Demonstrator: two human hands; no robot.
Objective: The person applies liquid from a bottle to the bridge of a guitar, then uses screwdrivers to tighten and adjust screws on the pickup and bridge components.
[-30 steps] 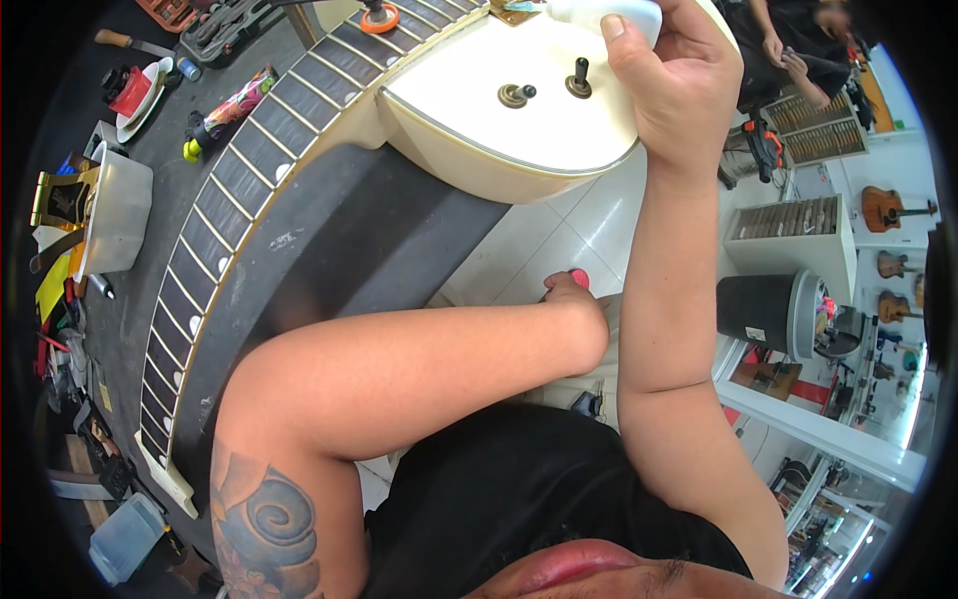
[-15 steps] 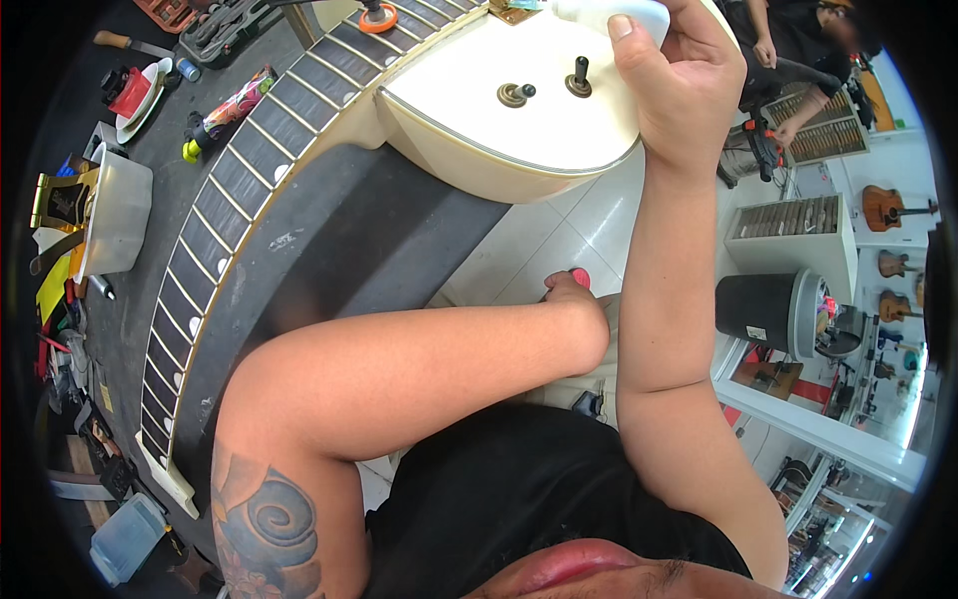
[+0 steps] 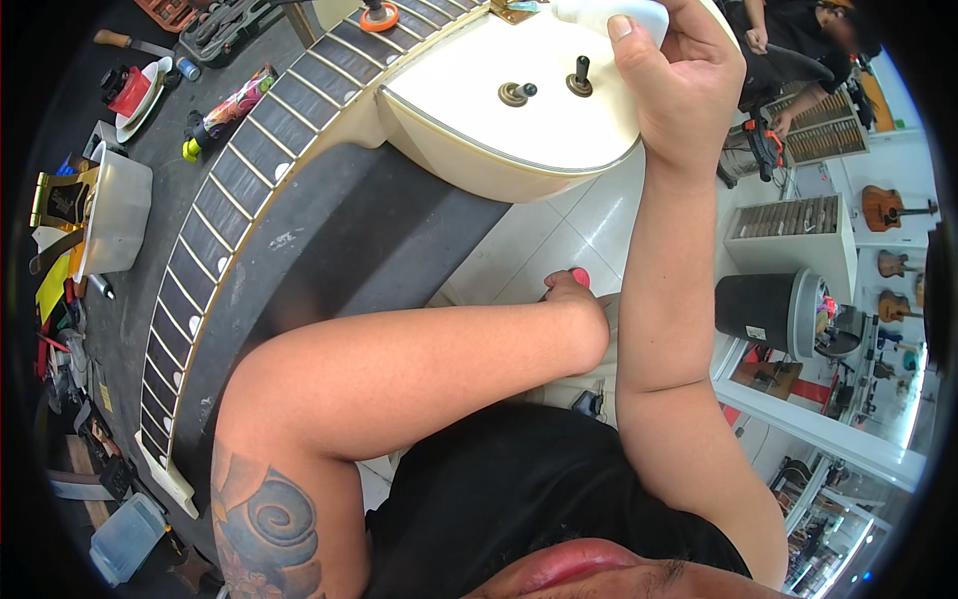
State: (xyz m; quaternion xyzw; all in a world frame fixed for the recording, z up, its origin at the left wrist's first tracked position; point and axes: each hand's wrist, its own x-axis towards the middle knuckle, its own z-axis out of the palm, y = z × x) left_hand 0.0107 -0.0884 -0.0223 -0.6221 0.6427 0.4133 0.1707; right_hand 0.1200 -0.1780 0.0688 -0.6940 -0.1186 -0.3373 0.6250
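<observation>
An electric guitar with a cream body [image 3: 479, 120] and a dark fretboard [image 3: 237, 175] lies across the dark bench. My right hand [image 3: 689, 85] grips a small white squeeze bottle [image 3: 619, 14], held sideways above the body. Its pale blue nozzle [image 3: 531, 8] points left, beside a gold metal part [image 3: 507, 13] at the top edge. Below stand two toggle switches [image 3: 581, 76]. My left forearm crosses in front of me. My left hand [image 3: 569, 291] is bent beyond the wrist, low above the tiled floor, with a small red thing [image 3: 580, 276] at its mostly hidden fingers.
An orange-ringed clamp foot [image 3: 378, 18] touches the fretboard. On the bench are a white tub [image 3: 122, 215], a colourful tube [image 3: 238, 100] and scattered tools. At right are a black bin [image 3: 755, 313], hanging guitars [image 3: 884, 209] and a co-worker's hand [image 3: 755, 40] near an orange-and-black tool [image 3: 764, 148].
The nozzle of the bottle has shifted very slightly. The co-worker's hands at the upper right have moved a little. My arms and the guitar stay in place.
</observation>
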